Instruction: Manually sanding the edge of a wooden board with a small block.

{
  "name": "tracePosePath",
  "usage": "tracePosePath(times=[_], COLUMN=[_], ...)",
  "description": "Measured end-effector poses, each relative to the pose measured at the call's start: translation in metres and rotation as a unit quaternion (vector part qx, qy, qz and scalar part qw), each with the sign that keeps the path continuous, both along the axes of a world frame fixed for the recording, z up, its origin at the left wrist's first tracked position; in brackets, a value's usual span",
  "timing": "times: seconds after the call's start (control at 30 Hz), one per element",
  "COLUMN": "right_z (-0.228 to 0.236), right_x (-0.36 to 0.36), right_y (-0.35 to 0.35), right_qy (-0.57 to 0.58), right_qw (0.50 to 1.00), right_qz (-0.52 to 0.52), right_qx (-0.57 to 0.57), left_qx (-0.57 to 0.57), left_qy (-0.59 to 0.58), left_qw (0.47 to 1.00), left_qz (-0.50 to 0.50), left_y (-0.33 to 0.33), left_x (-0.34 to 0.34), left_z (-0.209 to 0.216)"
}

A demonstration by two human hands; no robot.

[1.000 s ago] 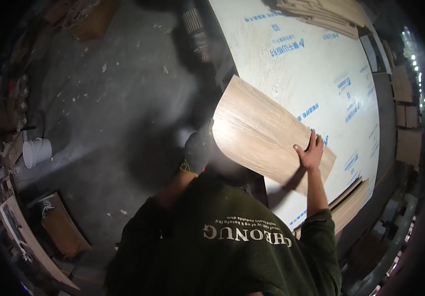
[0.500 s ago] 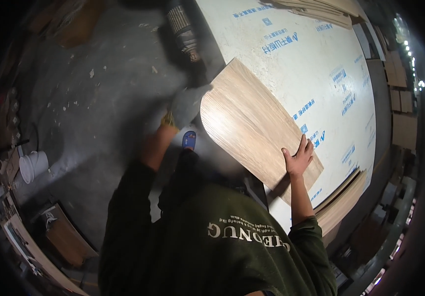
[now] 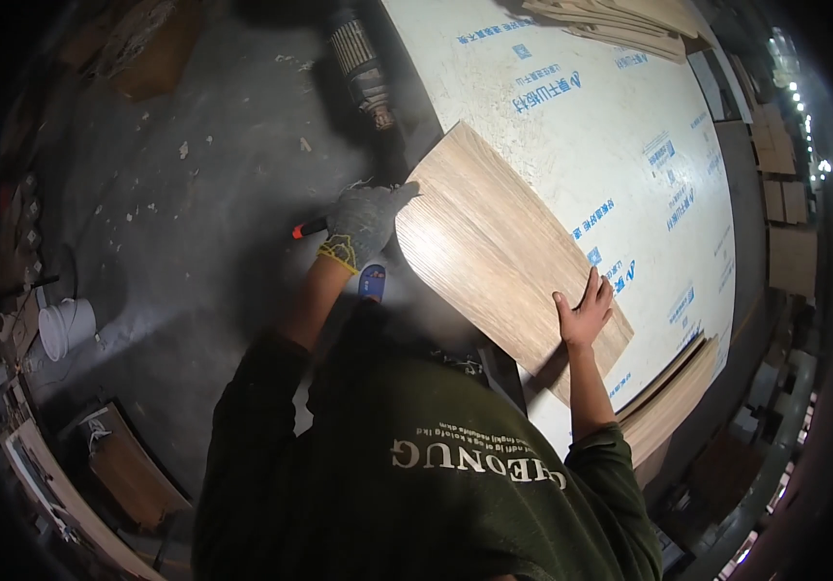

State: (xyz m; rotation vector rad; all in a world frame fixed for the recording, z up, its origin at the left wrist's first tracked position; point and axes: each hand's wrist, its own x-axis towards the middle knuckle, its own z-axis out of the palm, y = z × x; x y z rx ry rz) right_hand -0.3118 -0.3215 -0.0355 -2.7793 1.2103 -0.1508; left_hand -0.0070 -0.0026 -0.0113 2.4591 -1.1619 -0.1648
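Observation:
A wood-grain board [image 3: 499, 247] with a rounded near-left corner lies slanted on the white worktable, its left side jutting past the table's edge. My left hand [image 3: 363, 218], in a grey knit glove with a yellow cuff, is at the board's curved left edge. Its fingers are closed round a tool with a black and orange handle [image 3: 310, 229]; the handle's end sticks out at the left, and the rest is hidden in the glove. Bare and with fingers spread, my right hand [image 3: 589, 312] rests flat on the board near its right end.
The white worktable [image 3: 658, 107] has blue print. Curved wooden pieces [image 3: 620, 24] are stacked at its far end, and more boards [image 3: 673, 392] lie at its near right. A motor-like machine [image 3: 358, 63] sits left of the table. A white bucket [image 3: 68, 327] stands on the floor.
My left hand was smeared by motion and now shows sharply, slightly farther right, with the orange handle end visible. My right hand and the board have hardly moved.

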Motion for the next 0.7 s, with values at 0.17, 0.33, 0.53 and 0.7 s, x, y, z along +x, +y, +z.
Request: tracePosePath(times=[0.17, 0.33, 0.53, 0.7], right_z=[0.0, 0.003, -0.001, -0.005], right_x=[-0.001, 0.006, -0.004, -0.018], right_y=[-0.002, -0.001, -0.002, 0.014], right_qy=[0.003, -0.008, -0.034, -0.028], right_qw=[1.0, 1.0, 0.999, 0.999], right_qz=[-0.007, -0.002, -0.007, -0.041], right_qx=[-0.003, 0.002, 0.003, -0.004], left_qx=[0.146, 0.001, -0.045, -0.134], left_qy=[0.135, 0.133, 0.278, -0.011], left_qw=[0.98, 0.988, 0.945, 0.98], left_qz=[0.028, -0.076, 0.164, 0.144], left_y=[-0.011, -0.002, -0.015, -0.032], left_x=[-0.072, -0.15, -0.081, -0.064], left_z=[0.028, -0.018, 0.031, -0.034])
